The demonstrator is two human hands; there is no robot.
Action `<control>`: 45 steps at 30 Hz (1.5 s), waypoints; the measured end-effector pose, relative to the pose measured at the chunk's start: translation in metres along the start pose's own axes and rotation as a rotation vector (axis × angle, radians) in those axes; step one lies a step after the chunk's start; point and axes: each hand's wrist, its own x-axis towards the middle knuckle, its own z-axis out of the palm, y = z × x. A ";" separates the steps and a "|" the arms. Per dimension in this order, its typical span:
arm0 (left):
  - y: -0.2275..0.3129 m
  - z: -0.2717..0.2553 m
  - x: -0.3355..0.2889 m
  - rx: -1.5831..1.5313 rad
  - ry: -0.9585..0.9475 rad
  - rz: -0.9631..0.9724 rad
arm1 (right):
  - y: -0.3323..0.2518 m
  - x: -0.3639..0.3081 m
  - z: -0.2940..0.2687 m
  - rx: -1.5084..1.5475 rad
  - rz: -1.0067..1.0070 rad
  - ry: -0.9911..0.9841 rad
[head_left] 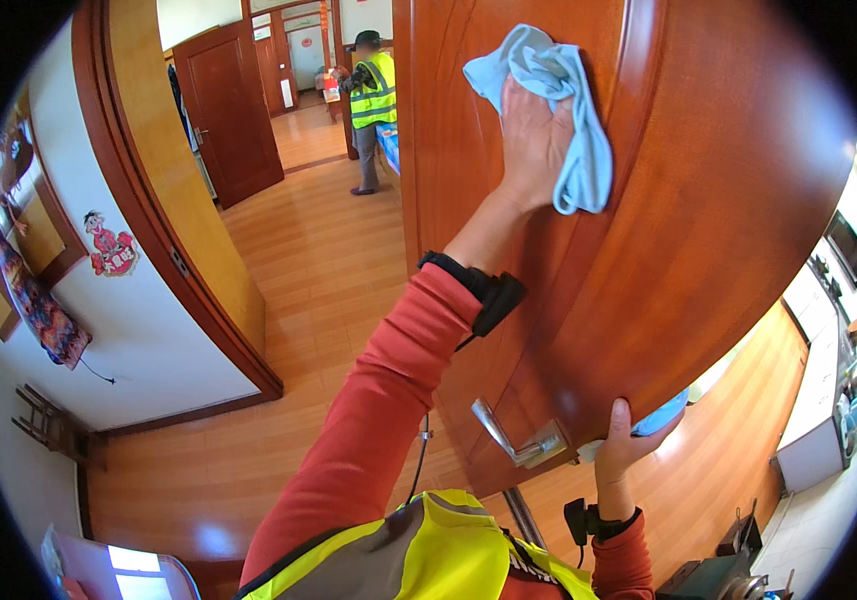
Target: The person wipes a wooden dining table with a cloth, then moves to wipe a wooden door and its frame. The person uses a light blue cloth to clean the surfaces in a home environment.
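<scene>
My left hand presses a light-blue cloth flat against the upper part of a reddish-brown wooden door. Its fingertips are partly buried in the bunched folds. Lower down, my right hand is at the door's edge, thumb up, with a second blue cloth between thumb and fingers. The door hides part of that cloth, and whether the hand also grips the door cannot be seen. A silver lever handle sits on the door just left of my right hand.
A wooden door frame stands at left beside a white wall. Beyond it, a person in a yellow vest stands near another brown door. A white counter with kitchen things lies at right. A dark wooden stool is at far left.
</scene>
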 end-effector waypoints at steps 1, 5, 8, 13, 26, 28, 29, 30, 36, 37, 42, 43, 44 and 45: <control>0.004 -0.002 -0.008 -0.001 -0.032 -0.032 | 0.000 0.001 0.000 0.011 0.003 -0.001; 0.047 -0.012 -0.057 -0.027 -0.277 -0.088 | 0.000 0.002 -0.001 -0.048 -0.035 -0.021; 0.080 -0.021 -0.086 -0.072 -0.321 -0.128 | -0.002 0.001 0.002 -0.001 0.009 0.027; 0.073 -0.017 -0.060 -0.069 -0.313 -0.032 | -0.007 0.001 0.004 0.031 0.014 0.013; 0.094 0.019 0.045 -0.123 -0.208 0.157 | -0.001 0.002 0.003 0.070 -0.002 -0.006; 0.116 0.009 0.007 -0.047 -0.230 0.208 | 0.001 0.002 0.003 0.065 -0.011 -0.013; 0.126 0.003 -0.008 -0.070 -0.277 0.210 | 0.001 0.001 0.003 0.063 -0.013 -0.008; 0.132 0.000 -0.017 -0.103 -0.320 0.219 | 0.001 0.001 0.003 0.048 -0.027 -0.018; 0.131 0.000 0.007 -0.056 -0.351 0.417 | 0.001 0.002 0.005 0.074 -0.050 -0.022; 0.128 0.000 0.016 -0.048 -0.356 0.469 | 0.001 0.002 0.005 0.129 -0.033 -0.019; 0.109 0.020 0.067 0.010 -0.282 0.595 | -0.003 -0.001 0.002 0.009 0.033 -0.023; 0.102 0.023 0.077 -0.022 -0.266 0.578 | -0.004 -0.002 0.001 0.013 0.039 -0.023; 0.093 0.026 0.087 -0.050 -0.260 0.552 | -0.005 -0.002 0.001 0.032 0.046 -0.011; 0.082 0.032 0.102 0.003 -0.199 0.561 | -0.005 -0.003 0.000 0.029 0.052 -0.025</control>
